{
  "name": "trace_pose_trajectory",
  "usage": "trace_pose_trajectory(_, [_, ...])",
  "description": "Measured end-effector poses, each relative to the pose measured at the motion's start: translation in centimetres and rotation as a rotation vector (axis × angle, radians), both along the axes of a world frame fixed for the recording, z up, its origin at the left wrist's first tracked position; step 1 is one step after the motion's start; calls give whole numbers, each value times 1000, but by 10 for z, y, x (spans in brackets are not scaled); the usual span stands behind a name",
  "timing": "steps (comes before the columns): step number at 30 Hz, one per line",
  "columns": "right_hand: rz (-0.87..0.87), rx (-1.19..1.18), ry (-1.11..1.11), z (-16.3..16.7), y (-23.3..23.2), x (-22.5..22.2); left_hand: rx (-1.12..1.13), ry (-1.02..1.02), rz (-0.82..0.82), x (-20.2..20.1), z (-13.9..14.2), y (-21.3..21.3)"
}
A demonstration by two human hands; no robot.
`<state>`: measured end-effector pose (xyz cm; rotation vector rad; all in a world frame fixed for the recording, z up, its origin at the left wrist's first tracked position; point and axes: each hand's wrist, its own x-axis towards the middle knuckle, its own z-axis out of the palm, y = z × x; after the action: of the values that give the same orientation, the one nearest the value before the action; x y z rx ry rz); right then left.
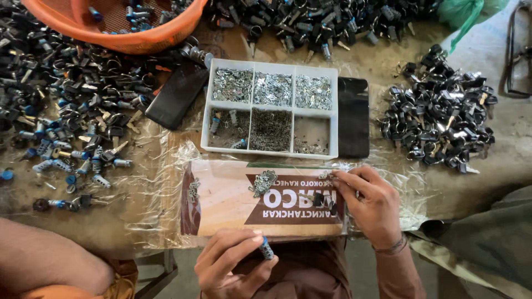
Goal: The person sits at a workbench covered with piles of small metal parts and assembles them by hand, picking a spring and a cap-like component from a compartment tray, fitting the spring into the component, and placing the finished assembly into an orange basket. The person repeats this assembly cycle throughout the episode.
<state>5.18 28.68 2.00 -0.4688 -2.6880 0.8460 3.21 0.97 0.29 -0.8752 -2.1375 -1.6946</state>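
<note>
Your left hand (233,264) pinches the small, stiff, light lock cylinder (267,249) by its blue-capped barrel at the near edge of the surface (66,221), while your right hand (370,200) fingers close on tiny, easily dropped metal pieces (327,176) beside the white tray (271,108).

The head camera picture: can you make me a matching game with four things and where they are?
Things:
1. orange basin
2. white compartment tray
3. black phone
4. small blue-tipped lock cylinder

Places:
A. between the left hand's fingers
B. top left corner of the table
C. just right of the tray
D. middle of the table, above the wrapped board

Pairs: 1-B, 2-D, 3-C, 4-A
</note>
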Motion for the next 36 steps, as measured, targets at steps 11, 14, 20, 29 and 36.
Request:
trace_pose_trajectory(11, [124, -102, 317, -11, 4, 29, 54, -12, -67, 2, 14, 19])
trace_pose_trajectory(14, [9, -1195, 374, -13, -27, 68, 54, -38, -93, 0, 15, 19])
trace_pose_trajectory(20, [24, -230, 414, -46, -88, 92, 37, -113, -181, 0, 11, 19])
trace_pose_trajectory(29, [26, -788, 507, -38, -104, 89, 25, -130, -236, -4, 1, 13])
trace_pose_trajectory(36, [91, -645, 319, -36, -107, 77, 10, -154, -243, -4, -4, 5])
